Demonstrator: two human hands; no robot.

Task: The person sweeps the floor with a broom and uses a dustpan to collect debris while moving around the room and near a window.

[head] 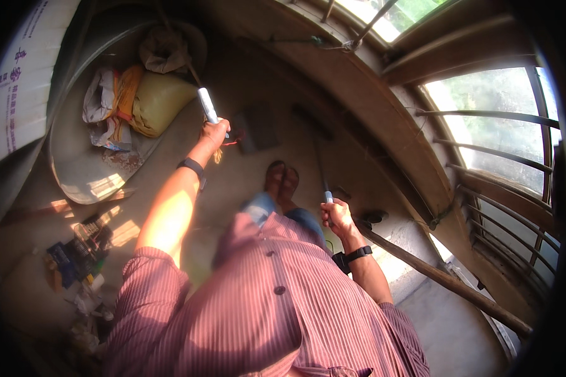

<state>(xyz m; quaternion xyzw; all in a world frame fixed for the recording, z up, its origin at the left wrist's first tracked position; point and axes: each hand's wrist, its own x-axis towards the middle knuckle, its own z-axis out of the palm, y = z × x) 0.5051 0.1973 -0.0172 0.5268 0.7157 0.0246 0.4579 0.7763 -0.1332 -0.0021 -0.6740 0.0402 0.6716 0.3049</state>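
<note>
My left hand (pixel 215 133) is closed around the light grey handle (pixel 207 104) of a long thin rod that runs up and away past the sacks; its far end is hidden. A tuft of yellowish string and a red cord hang by this hand. My right hand (pixel 336 216) grips the grey-blue handle (pixel 328 197) of another long-handled tool, whose dark, wide head (pixel 312 121) lies in shadow near the floor. A dark, flat, squarish thing (pixel 256 128), perhaps a dustpan, is on the floor between the two tools, beyond my feet.
A large basin-like container (pixel 82 186) on the left holds a yellow sack (pixel 160 99) and other bags. Small packets and litter (pixel 80 264) lie at lower left. A wooden pole (pixel 443 278) slants at right, below barred windows (pixel 490 113). A white printed box (pixel 23 85) stands upper left.
</note>
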